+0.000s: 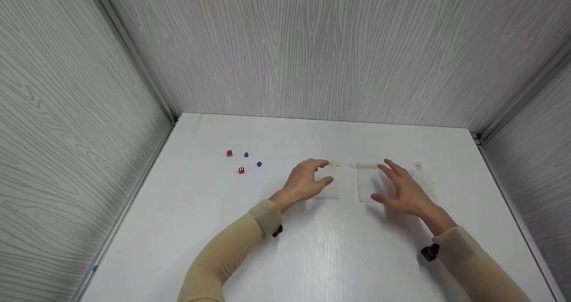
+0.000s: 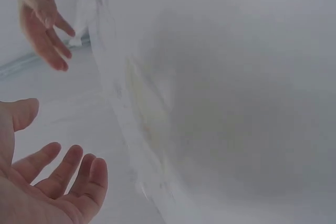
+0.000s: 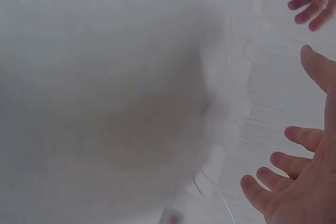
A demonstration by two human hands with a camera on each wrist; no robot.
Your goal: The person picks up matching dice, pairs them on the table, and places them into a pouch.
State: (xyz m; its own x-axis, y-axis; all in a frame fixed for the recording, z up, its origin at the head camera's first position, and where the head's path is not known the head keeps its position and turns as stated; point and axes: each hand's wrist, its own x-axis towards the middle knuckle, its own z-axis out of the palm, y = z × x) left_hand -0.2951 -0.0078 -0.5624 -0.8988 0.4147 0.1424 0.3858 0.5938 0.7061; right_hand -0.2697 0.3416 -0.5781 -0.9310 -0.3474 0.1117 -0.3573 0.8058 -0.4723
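On the white table [image 1: 285,257], a sheer pouch [image 1: 330,192] lay by our left hand [image 1: 305,180], its twin pouch [image 1: 367,184] by our right hand [image 1: 403,193]; both gripped nothing; we judged the 2 light, limp, best pinched at the edges

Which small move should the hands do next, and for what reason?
Probably the left hand should pinch the edge of the left see-through pouch: the hand is open, with thumb and fingers apart at that flat pouch, while even the nearest small blue piece lies farther off.
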